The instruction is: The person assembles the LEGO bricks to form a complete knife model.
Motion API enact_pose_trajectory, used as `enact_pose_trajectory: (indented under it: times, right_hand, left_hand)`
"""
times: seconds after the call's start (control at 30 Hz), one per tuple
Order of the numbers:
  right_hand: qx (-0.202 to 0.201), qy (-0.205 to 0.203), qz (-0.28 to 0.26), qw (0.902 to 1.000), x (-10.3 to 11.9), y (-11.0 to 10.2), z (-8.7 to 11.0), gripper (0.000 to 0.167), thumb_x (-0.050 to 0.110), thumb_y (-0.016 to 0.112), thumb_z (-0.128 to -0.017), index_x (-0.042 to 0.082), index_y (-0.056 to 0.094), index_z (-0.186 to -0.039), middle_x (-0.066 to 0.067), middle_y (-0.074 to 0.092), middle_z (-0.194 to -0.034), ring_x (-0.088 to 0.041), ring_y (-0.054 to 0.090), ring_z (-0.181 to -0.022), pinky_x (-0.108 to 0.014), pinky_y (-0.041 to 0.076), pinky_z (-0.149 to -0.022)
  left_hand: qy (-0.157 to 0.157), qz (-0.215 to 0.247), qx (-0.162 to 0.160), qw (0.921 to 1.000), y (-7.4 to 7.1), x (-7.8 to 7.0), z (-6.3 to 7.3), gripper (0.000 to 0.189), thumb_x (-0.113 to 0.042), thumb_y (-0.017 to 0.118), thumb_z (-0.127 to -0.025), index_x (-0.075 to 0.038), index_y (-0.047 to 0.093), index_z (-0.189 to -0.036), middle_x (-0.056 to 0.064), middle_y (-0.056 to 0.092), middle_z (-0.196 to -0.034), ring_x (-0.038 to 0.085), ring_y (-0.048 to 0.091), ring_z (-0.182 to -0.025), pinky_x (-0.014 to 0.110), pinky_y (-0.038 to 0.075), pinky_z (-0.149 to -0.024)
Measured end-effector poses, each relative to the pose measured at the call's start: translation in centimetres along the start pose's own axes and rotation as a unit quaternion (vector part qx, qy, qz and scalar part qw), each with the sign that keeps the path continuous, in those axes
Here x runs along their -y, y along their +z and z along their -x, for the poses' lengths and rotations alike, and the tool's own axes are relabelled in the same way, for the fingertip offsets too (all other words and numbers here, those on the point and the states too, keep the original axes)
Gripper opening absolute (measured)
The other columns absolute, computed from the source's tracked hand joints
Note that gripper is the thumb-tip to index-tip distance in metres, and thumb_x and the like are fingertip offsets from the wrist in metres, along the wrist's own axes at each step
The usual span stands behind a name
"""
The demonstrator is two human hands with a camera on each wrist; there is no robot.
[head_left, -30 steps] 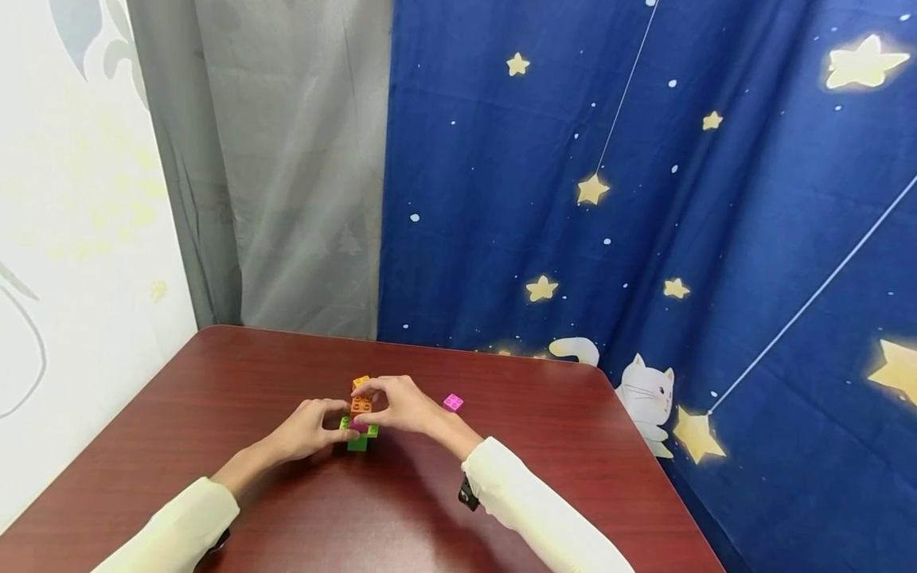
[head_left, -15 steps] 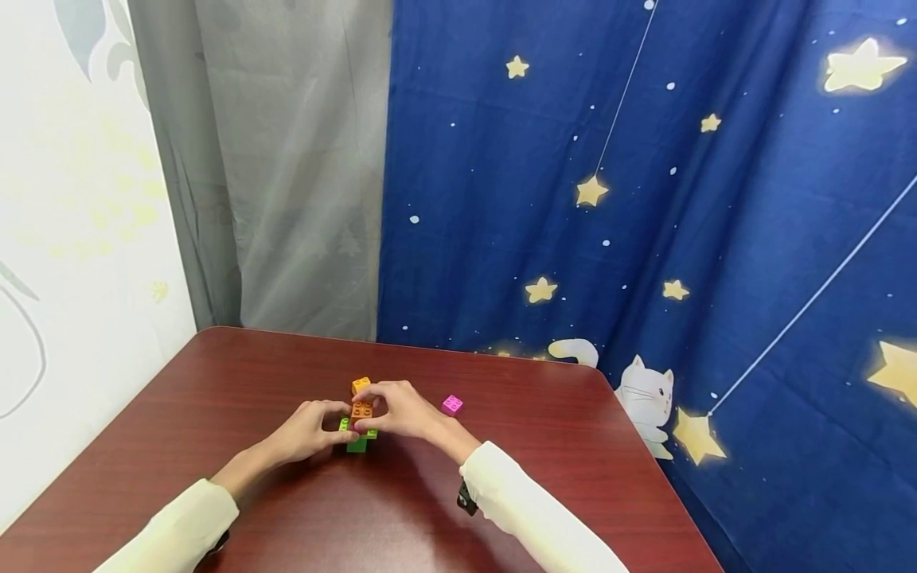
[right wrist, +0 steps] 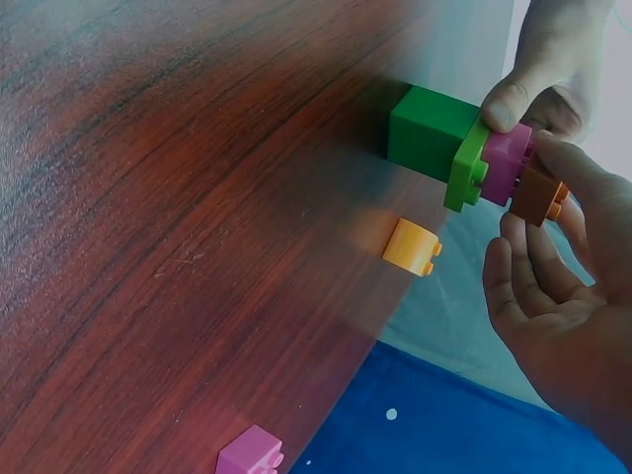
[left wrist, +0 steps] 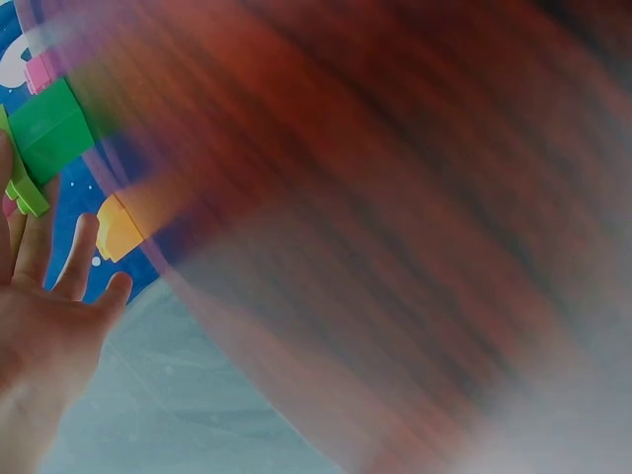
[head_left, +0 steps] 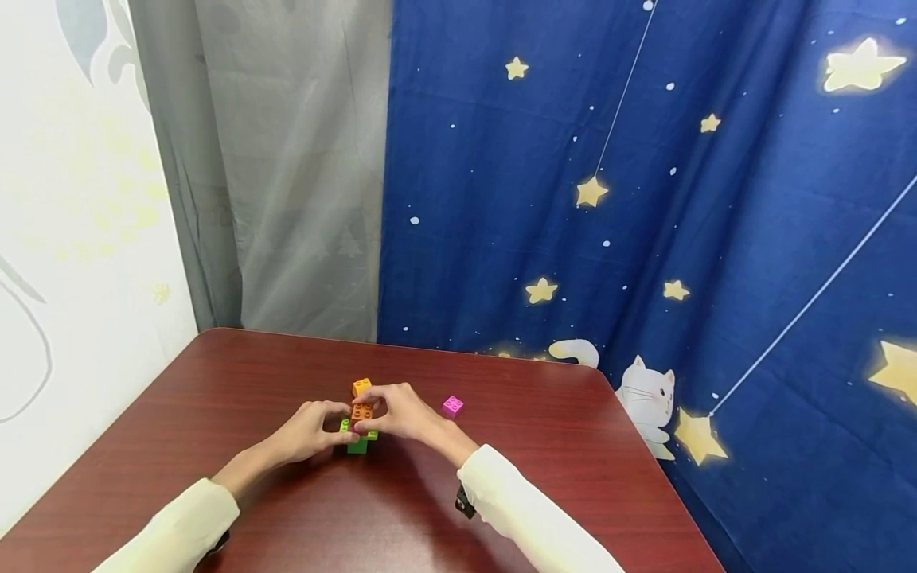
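A small tower of toy building bricks stands on the table between both hands. At its base is a green block (right wrist: 432, 128), topped by a lime plate (right wrist: 467, 168) with studs, then a pink brick (right wrist: 508, 161). An orange brick (head_left: 361, 411) sits at the top, right against the pink one. My right hand (head_left: 404, 410) pinches this orange brick between thumb and fingers. My left hand (head_left: 308, 430) grips the tower from the left, its thumb at the lime plate and pink brick in the right wrist view.
Just behind the tower lies a loose yellow-orange brick (head_left: 361, 387). A second loose brick, pink (head_left: 453, 407), lies to the right, beyond the right wrist. The reddish-brown table (head_left: 544, 446) ends at grey and blue curtains (head_left: 501, 199) at the back.
My right hand has moved slightly down with the orange brick, bringing it closer onto the pink brick, which shows less now. The left hand has stayed in place on the tower.
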State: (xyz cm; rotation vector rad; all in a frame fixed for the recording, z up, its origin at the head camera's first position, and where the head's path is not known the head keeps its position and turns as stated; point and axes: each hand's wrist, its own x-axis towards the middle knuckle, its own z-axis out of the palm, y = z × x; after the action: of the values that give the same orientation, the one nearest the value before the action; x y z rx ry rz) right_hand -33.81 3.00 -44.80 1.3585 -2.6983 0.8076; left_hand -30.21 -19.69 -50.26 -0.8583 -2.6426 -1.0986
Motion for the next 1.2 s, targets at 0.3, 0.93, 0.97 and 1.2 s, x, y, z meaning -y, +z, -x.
enact_pose_trajectory:
  times: [0.3, 0.93, 0.97, 1.2]
  right_hand:
    - [0.003, 0.007, 0.017, 0.9998, 0.0, 0.0, 0.1, 0.038, 0.028, 0.084, -0.09, 0.015, 0.074, -0.124, 0.006, 0.076, -0.111, -0.019, 0.071, -0.096, -0.01, 0.05, -0.077]
    - [-0.011, 0.023, 0.041, 0.9988, 0.4, 0.4, 0.5, 0.037, 0.032, 0.086, -0.087, 0.021, 0.077, -0.121, 0.013, 0.075, -0.1, -0.006, 0.068, -0.085, -0.008, 0.046, -0.071]
    - [-0.014, 0.026, 0.039, 0.9988, 0.3, 0.5, 0.5, 0.038, 0.033, 0.087, -0.087, 0.022, 0.077, -0.122, 0.013, 0.074, -0.099, -0.006, 0.067, -0.084, -0.009, 0.046, -0.07]
    - [-0.037, 0.033, 0.022, 0.9985, -0.5, 1.4, 0.8, 0.04, 0.036, 0.087, -0.085, 0.025, 0.076, -0.122, 0.014, 0.076, -0.103, 0.002, 0.06, -0.077, -0.01, 0.046, -0.068]
  left_hand:
    - [0.007, -0.008, 0.001, 0.9999, 0.0, 0.0, -0.2, 0.029, -0.042, 0.078, -0.093, -0.02, 0.074, -0.112, -0.011, 0.074, -0.106, 0.012, 0.068, -0.1, 0.044, 0.057, -0.089]
    - [0.008, -0.009, -0.006, 0.9999, 0.3, -0.1, 0.1, 0.025, -0.043, 0.079, -0.092, -0.024, 0.073, -0.107, -0.013, 0.072, -0.103, 0.007, 0.066, -0.095, 0.04, 0.057, -0.085]
    - [0.007, -0.011, -0.006, 0.9999, 0.3, -0.1, 0.1, 0.025, -0.043, 0.079, -0.092, -0.024, 0.073, -0.107, -0.014, 0.072, -0.102, 0.007, 0.065, -0.094, 0.039, 0.057, -0.084]
    - [0.008, -0.028, -0.009, 0.9995, 0.3, -0.1, 0.0, 0.025, -0.042, 0.08, -0.092, -0.021, 0.073, -0.103, -0.014, 0.068, -0.094, 0.011, 0.06, -0.084, 0.031, 0.051, -0.074]
